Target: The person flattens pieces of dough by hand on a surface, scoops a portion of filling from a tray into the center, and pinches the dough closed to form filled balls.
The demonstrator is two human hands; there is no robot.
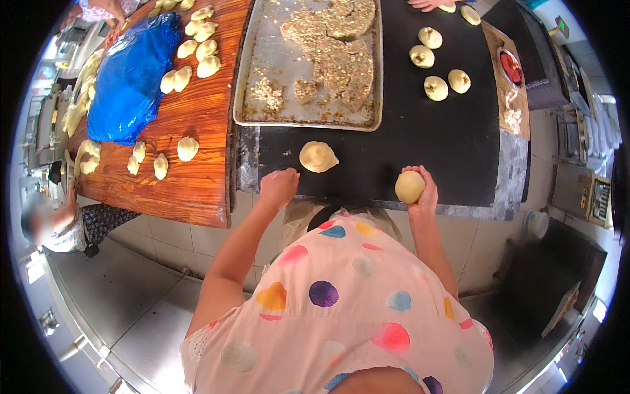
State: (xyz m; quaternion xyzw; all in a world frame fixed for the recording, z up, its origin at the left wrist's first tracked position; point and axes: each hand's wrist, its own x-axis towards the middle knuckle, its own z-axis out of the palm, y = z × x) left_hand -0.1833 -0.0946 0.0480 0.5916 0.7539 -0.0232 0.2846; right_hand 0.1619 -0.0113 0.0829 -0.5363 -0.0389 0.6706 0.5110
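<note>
In my right hand (pixel 427 192) rests a smooth, round ball of pale dough (pixel 409 187), held just above the near edge of the black work surface. The fingers curl round its far right side. My left hand (pixel 279 188) is closed in a fist at the same edge, and nothing shows in it. Just beyond and to the right of that fist lies a flattened piece of dough (pixel 318 157) with a small point on its right side. A large metal tray (pixel 308 125) of chopped, mixed filling (pixel 344 62) stands behind it.
Several round dough pieces (pixel 430 37) sit at the far right, near another person's hand (pixel 426 4). A red-filled dish (pixel 509 67) lies on a brown board (pixel 516 118). On the left wooden table (pixel 197 131) are blue plastic sheeting (pixel 134 79) and several dough lumps (pixel 188 148). Another person (pixel 62 223) is at far left.
</note>
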